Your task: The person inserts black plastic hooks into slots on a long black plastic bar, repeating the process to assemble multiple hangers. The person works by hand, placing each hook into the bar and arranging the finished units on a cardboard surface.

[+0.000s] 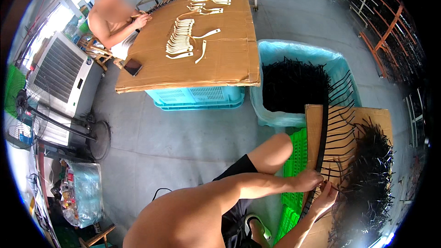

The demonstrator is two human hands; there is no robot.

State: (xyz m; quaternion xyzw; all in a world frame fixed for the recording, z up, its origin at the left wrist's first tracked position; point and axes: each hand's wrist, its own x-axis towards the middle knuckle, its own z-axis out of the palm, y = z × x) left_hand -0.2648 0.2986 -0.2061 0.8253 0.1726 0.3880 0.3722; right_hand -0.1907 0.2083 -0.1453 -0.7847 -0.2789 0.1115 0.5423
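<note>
Both hands meet at the black comb-like strip (321, 147): left hand (307, 180) and right hand (327, 197) pinch one prong, detaching it; the next move calls for a clean snap.

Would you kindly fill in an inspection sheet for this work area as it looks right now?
Surface: a cardboard sheet laid over a green crate in front of the person.
Job's things: a long black comb-like rack with thin prongs; a heap of black pieces on the cardboard.
Clutter: a blue-lined bin full of black pieces; cream strips and a phone on a second cardboard table.
Grippers: left hand and right hand both pinch at the rack's prongs.
Cables: one black cable on the floor.
Surroundings: a seated person, an air cooler, a standing fan, metal racks.
</note>
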